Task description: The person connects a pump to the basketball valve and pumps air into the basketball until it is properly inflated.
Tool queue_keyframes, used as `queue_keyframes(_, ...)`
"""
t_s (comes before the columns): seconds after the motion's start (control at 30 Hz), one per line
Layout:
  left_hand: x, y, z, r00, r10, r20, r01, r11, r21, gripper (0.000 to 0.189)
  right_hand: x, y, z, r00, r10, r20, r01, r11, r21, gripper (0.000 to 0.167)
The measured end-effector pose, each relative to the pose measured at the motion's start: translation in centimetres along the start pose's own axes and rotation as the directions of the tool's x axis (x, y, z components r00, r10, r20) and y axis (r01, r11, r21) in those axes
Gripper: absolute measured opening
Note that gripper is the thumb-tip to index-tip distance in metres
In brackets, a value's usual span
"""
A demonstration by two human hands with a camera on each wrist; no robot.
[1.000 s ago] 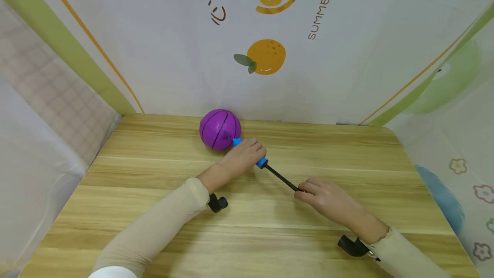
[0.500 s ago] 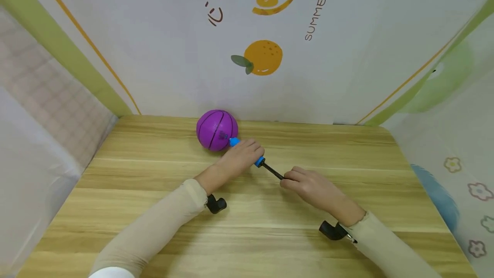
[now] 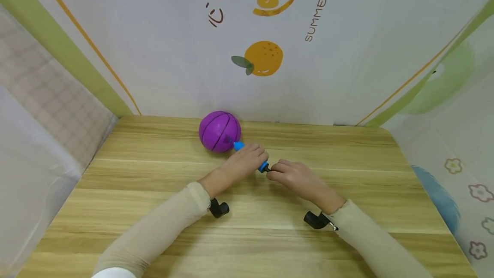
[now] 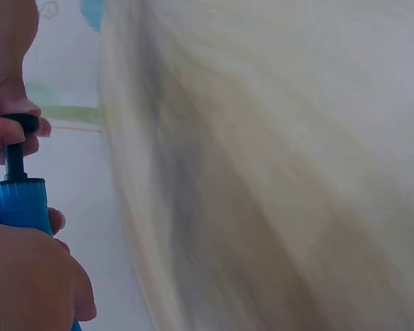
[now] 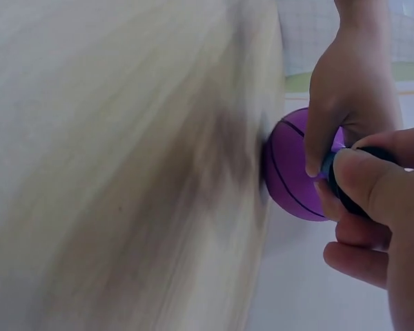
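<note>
A purple ball with black basketball lines rests near the back of the wooden table. My left hand grips the blue barrel of a hand pump, whose tip meets the ball's right side. My right hand pinches the pump's black handle, close to the barrel's end. In the left wrist view a short stretch of black rod shows between the blue pump barrel and the handle. The right wrist view shows the ball behind both hands, most of the pump being hidden by fingers.
The wooden table ends at a white cloth backdrop printed with oranges and lettering. Cloth also hangs at the left and right sides. A black camera mount sits on each wrist, the left mount and right mount.
My right hand has moved left and up toward my left hand, pushing the pump rod into the barrel. The left hand keeps its grip; the ball has shifted and turned slightly.
</note>
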State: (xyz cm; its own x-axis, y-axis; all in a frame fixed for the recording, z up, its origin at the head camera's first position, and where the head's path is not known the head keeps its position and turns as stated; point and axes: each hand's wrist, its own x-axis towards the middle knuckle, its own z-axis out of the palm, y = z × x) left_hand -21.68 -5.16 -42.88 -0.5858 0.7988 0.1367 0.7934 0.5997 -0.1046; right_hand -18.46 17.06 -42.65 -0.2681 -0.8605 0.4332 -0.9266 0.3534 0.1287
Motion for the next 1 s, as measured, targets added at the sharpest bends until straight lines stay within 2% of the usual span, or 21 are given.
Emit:
queue_keyframes(0.1,-0.2,0.0,0.1,1.0,-0.001,0.009,0.0,1.0,0.021,0.019,0.4,-0.1,0.2,1.0,-0.016,0.003,0.016,1.0,-0.016,0.024)
queue_keyframes(0.23,-0.3,-0.2,0.1,1.0,-0.01,-0.011,0.01,1.0,0.019,0.017,0.5,-0.2,0.3,1.0,-0.013,0.008,0.013,1.0,-0.026,0.023)
queue_keyframes(0.43,-0.5,-0.6,-0.1,1.0,0.007,-0.024,-0.007,1.0,0.006,0.014,-0.5,-0.6,-0.1,1.0,-0.008,0.008,0.008,1.0,-0.002,0.022)
queue_keyframes(0.53,-0.6,-0.8,-0.2,1.0,0.006,-0.029,-0.006,1.0,0.015,0.016,-1.5,-0.9,-0.5,1.0,0.001,0.009,-0.001,1.0,0.027,0.015)
queue_keyframes(0.6,-0.6,-0.9,-0.3,1.0,0.006,-0.031,-0.006,1.0,0.011,0.017,-2.2,-1.1,-0.9,1.0,0.004,0.004,-0.004,0.999,0.04,0.004)
queue_keyframes(0.77,-0.7,-1.3,-0.5,0.999,0.003,-0.039,-0.003,1.0,-0.014,0.021,-3.6,-1.8,-2.0,1.0,-0.004,-0.021,0.005,0.999,0.046,0.046)
queue_keyframes(0.83,-0.8,-1.4,-0.6,0.999,-0.001,-0.048,0.0,1.0,-0.015,0.023,-4.1,-2.1,-2.4,0.999,-0.005,-0.035,0.007,0.999,0.041,0.051)
queue_keyframes(1.0,-0.7,-1.6,-0.4,0.998,0.0,-0.06,0.0,1.0,0.005,0.023,-4.9,-2.5,-3.2,0.998,-0.002,-0.056,0.003,1.0,0.02,0.049)
